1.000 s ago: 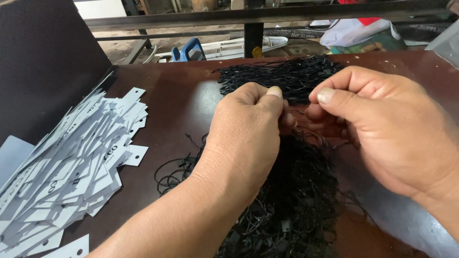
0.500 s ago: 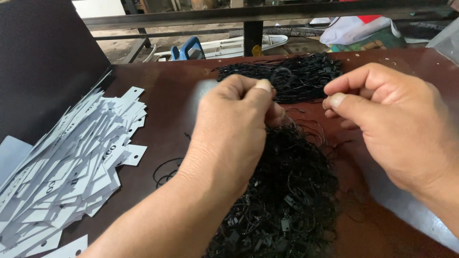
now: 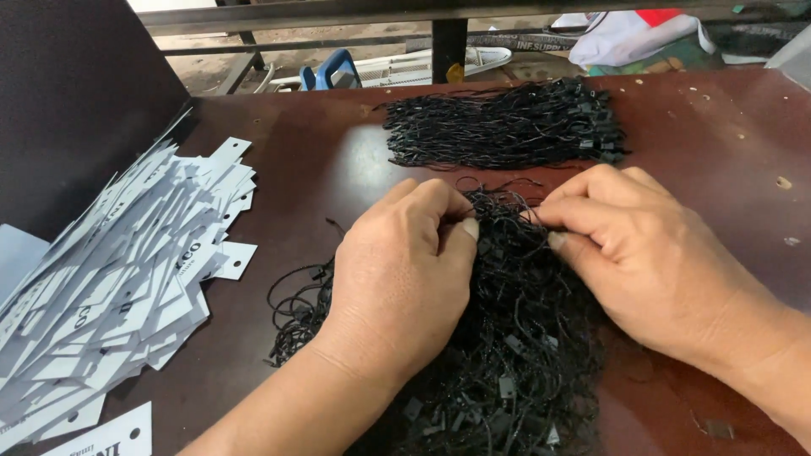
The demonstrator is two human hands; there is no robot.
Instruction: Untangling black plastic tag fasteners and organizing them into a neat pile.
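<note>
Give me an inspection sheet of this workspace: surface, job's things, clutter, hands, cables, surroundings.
Surface: dark red-brown table, glossy, with small specks and chips toward the right.
Job's things: loose heap of black strings with small plastic clasps lies under both hands; a tidier bundle of black strings lies farther back.
Clutter: pile of white tags with punched holes, fanned out at the left edge.
Hands: left hand and right hand both pinch strands at the top of the loose heap; the grip is at thumb and fingertips.
Cables: nothing seen.
Surroundings: dark board leaning at the left, metal rail behind the table, a blue object and a white and green bundle beyond it.
</note>
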